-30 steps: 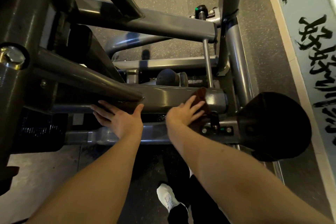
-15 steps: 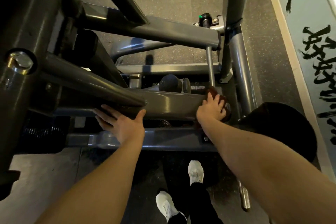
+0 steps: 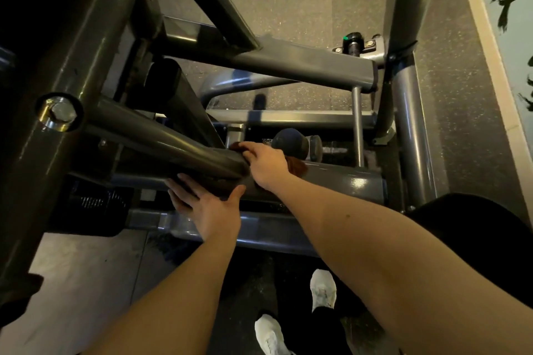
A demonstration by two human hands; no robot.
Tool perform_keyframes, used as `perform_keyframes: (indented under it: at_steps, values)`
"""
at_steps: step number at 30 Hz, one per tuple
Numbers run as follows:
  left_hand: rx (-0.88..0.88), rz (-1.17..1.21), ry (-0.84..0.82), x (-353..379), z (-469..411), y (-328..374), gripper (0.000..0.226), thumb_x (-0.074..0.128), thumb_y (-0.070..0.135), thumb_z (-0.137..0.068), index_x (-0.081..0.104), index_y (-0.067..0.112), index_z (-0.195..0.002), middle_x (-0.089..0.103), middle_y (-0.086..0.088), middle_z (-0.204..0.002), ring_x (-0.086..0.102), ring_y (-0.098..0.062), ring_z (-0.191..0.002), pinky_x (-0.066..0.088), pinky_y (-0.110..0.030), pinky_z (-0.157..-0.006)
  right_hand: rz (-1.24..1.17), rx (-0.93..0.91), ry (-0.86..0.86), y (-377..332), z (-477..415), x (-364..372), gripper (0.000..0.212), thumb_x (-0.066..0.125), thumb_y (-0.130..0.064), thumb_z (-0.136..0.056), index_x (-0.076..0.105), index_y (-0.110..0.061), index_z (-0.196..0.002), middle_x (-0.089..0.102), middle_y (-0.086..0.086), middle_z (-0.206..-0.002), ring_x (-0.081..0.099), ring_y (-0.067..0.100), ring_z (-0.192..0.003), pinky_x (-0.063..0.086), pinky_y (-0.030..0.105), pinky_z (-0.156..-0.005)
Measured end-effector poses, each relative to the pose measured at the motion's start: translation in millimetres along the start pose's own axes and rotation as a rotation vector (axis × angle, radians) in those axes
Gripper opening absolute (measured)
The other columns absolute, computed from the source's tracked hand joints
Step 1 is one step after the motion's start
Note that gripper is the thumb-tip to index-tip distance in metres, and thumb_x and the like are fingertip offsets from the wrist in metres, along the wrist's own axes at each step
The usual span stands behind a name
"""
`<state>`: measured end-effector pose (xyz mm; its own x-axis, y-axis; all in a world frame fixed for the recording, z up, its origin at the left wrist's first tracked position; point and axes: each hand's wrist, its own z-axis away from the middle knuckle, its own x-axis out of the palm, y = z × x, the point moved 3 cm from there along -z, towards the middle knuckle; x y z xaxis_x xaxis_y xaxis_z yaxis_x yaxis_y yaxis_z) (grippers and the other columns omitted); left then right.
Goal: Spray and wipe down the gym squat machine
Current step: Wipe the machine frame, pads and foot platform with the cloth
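The squat machine is a grey steel frame filling the view; its horizontal bar (image 3: 346,181) runs across the middle. My right hand (image 3: 266,166) lies on top of that bar where a slanted tube joins it, fingers curled over a reddish-brown cloth (image 3: 297,168) that shows only at the hand's edges. My left hand (image 3: 207,207) rests just below with straight fingers flat against the bar's near side, thumb spread, holding nothing. No spray bottle is in sight.
A black round pad (image 3: 476,239) juts in at the right. A big bolt (image 3: 59,112) sits on the left upright. A green-tipped knob (image 3: 352,37) is at the far joint. My white shoes (image 3: 323,288) stand on the dark floor below. A painted wall (image 3: 513,8) borders the right.
My right hand slid the cloth from the bar's right end leftward to the tube joint. My left hand stayed pressed on the bar. The camera moved closer.
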<state>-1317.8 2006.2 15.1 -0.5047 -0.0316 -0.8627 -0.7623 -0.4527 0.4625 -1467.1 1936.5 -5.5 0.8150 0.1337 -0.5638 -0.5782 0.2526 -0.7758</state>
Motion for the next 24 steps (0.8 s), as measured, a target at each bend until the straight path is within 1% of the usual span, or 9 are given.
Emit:
perform_keyframes:
  at_steps: [3, 5, 7, 10, 13, 16, 20, 22, 24]
  values:
    - [-0.005, -0.028, -0.003, -1.1, -0.2, -0.5, 0.139, 0.077, 0.069, -0.074, -0.023, 0.024, -0.160, -0.030, 0.001, -0.166, -0.012, -0.034, -0.155, 0.030, -0.068, -0.116, -0.026, 0.038, 0.139, 41.3, 27.3, -30.4, 0.031, 0.049, -0.025, -0.106, 0.066, -0.028, -0.133, 0.070, 0.001, -0.125, 0.061, 0.020, -0.117, 0.042, 0.038, -0.106]
    - [0.010, -0.018, 0.001, -0.4, -1.4, -1.7, 0.140, 0.078, 0.069, -0.073, -0.022, 0.025, -0.159, -0.028, 0.001, -0.167, -0.010, -0.036, -0.155, 0.027, -0.071, -0.115, -0.007, 0.194, 0.302, 88.7, 50.1, -56.1, 0.029, 0.051, -0.025, -0.105, 0.067, -0.027, -0.129, 0.070, -0.001, -0.122, 0.061, 0.020, -0.118, 0.044, 0.040, -0.108]
    - [0.018, 0.000, -0.004, 1.0, -0.3, -3.1, 0.139, 0.079, 0.067, -0.073, -0.021, 0.025, -0.160, -0.027, 0.000, -0.167, -0.011, -0.038, -0.154, 0.027, -0.069, -0.117, 0.043, 0.400, 0.450, 132.4, 73.2, -75.4, 0.032, 0.050, -0.025, -0.105, 0.062, -0.028, -0.135, 0.064, -0.002, -0.133, 0.053, 0.023, -0.133, 0.037, 0.048, -0.117]
    - [0.017, 0.003, -0.007, 0.3, -0.5, -2.2, 0.138, 0.080, 0.065, -0.074, -0.020, 0.024, -0.160, -0.027, 0.001, -0.167, -0.012, -0.038, -0.154, 0.028, -0.067, -0.118, 0.131, 0.654, 0.443, 140.4, 83.7, -70.2, 0.048, 0.042, -0.023, -0.108, 0.039, -0.028, -0.156, 0.027, 0.001, -0.168, 0.011, 0.027, -0.158, 0.007, 0.051, -0.128]
    - [0.004, 0.005, -0.018, -0.3, -1.7, -0.7, 0.138, 0.081, 0.062, -0.075, -0.020, 0.022, -0.161, -0.027, -0.001, -0.167, -0.013, -0.038, -0.155, 0.029, -0.064, -0.118, 0.067, 0.812, 0.390, 105.0, 81.9, -42.4, 0.064, 0.042, -0.020, -0.107, 0.015, -0.031, -0.164, -0.001, 0.003, -0.173, -0.007, 0.034, -0.158, 0.001, 0.056, -0.127]
    - [-0.014, 0.003, -0.027, -2.0, -2.5, 1.6, 0.138, 0.081, 0.061, -0.076, -0.018, 0.018, -0.161, -0.027, -0.005, -0.168, -0.013, -0.039, -0.155, 0.028, -0.062, -0.119, -0.063, 0.843, 0.345, 61.2, 90.3, -6.2, 0.073, 0.042, -0.014, -0.105, 0.004, -0.032, -0.164, -0.015, 0.002, -0.172, -0.017, 0.041, -0.155, 0.000, 0.059, -0.126]
    - [-0.037, -0.004, -0.014, -2.8, -2.0, 2.3, 0.137, 0.082, 0.060, -0.076, -0.017, 0.019, -0.162, -0.026, -0.003, -0.168, -0.013, -0.038, -0.155, 0.032, -0.065, -0.116, -0.317, 0.797, 0.334, 30.5, 99.7, 20.5, 0.079, 0.046, -0.004, -0.103, 0.005, -0.030, -0.165, -0.025, -0.001, -0.169, -0.021, 0.041, -0.154, 0.005, 0.053, -0.128]
    - [-0.026, -0.010, -0.009, -3.3, -1.6, 2.9, 0.137, 0.082, 0.059, -0.075, -0.017, 0.021, -0.162, -0.026, -0.001, -0.168, -0.013, -0.037, -0.155, 0.036, -0.067, -0.112, -0.401, 0.806, 0.364, 43.0, 100.1, 19.8, 0.079, 0.048, -0.003, -0.103, 0.008, -0.032, -0.165, -0.023, -0.003, -0.170, -0.016, 0.039, -0.156, 0.013, 0.052, -0.128]
    - [-0.031, 0.009, -0.027, -1.9, -1.1, 2.9, 0.137, 0.083, 0.058, -0.075, -0.016, 0.022, -0.162, -0.027, 0.001, -0.167, -0.014, -0.036, -0.155, 0.038, -0.068, -0.110, -0.467, 0.866, 0.456, 62.8, 105.7, 13.0, 0.084, 0.051, 0.001, -0.101, 0.009, -0.035, -0.164, -0.022, -0.003, -0.170, 0.002, 0.036, -0.158, 0.028, 0.052, -0.124]
